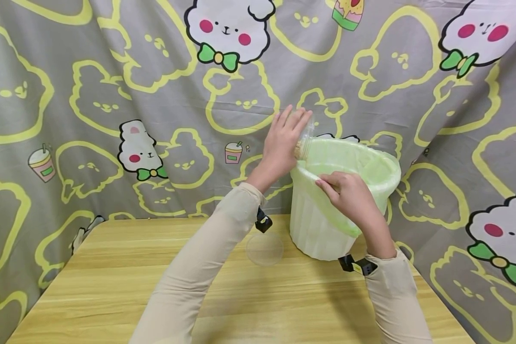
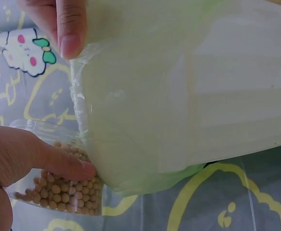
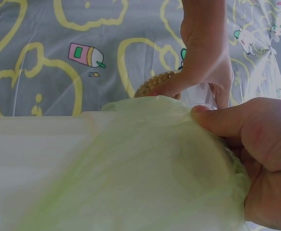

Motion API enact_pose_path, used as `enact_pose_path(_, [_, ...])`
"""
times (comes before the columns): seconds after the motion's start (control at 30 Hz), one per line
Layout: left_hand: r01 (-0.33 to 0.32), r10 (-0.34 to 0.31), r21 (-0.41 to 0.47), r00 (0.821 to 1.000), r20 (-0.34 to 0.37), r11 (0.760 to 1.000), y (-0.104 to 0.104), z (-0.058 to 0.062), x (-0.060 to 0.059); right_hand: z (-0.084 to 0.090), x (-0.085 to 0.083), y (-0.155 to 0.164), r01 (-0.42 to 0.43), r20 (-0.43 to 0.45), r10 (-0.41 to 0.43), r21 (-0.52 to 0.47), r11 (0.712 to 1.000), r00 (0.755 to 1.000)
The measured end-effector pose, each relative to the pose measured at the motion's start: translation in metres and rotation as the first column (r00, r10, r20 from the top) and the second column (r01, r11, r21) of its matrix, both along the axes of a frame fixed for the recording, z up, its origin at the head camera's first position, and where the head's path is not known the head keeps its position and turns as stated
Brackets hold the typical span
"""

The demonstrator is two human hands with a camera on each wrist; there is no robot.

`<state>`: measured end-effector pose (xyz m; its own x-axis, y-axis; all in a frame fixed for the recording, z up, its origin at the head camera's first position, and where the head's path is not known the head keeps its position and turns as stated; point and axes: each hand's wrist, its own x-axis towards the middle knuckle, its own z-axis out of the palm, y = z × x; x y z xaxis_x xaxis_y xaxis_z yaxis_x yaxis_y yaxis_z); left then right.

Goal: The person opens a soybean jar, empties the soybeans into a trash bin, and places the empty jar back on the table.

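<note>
My left hand [image 1: 280, 143] grips a clear plastic jar [image 1: 303, 143] and holds it tipped at the left rim of a white bin [image 1: 314, 224]. Round tan beans, like soybeans [image 2: 65, 192], lie along the jar's lower side, toward its mouth in the left wrist view. A thin light-green bag [image 1: 371, 167] lines the bin and folds down over its outside. At the near rim my right hand [image 1: 348, 196] pinches the edge of this bag between thumb and fingers. The bin stands upright, its bottom inside hidden.
A clear round lid [image 1: 264, 249] lies flat on the wooden table [image 1: 124, 286], left of the bin. Behind the table and along its sides hangs a grey patterned curtain [image 1: 172, 110], close to the bin's back. Each wrist wears a small black camera [image 1: 263, 220].
</note>
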<state>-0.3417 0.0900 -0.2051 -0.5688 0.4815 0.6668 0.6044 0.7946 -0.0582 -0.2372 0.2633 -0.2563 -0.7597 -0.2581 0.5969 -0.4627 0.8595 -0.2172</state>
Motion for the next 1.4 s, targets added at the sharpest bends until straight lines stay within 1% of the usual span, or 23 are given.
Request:
enact_pose_path(0.3, [-0.005,0.004,-0.047,0.999,-0.035,0.999,0.0031,-0.0018,0.0032,-0.0001,-0.0004,-0.0003,0.003,0.015,-0.003,-0.001,1.0,1.0])
enact_pose_path(0.57, [-0.011,0.007,-0.077,0.999,-0.054,0.997,0.0025,-0.0011,0.0045,0.0011,-0.0009,-0.0007,0.0,0.007,0.0,-0.002,1.0,1.0])
enact_pose_path(0.8, [-0.015,0.004,-0.121,0.996,-0.09,0.992,0.0034,-0.0021,0.0051,0.0009,-0.0005,-0.0005,0.0,0.013,0.0,-0.003,1.0,1.0])
enact_pose_path(1.2, [-0.014,0.0,-0.135,0.995,-0.1,0.991,0.0034,-0.0031,0.0071,0.0,0.0,0.0008,-0.002,0.01,0.002,-0.009,1.0,1.0])
enact_pose_path(1.4, [-0.012,-0.004,-0.138,0.993,-0.117,0.99,0.0047,-0.0022,0.008,-0.0007,-0.0006,0.0007,-0.008,0.004,0.008,-0.015,1.0,1.0])
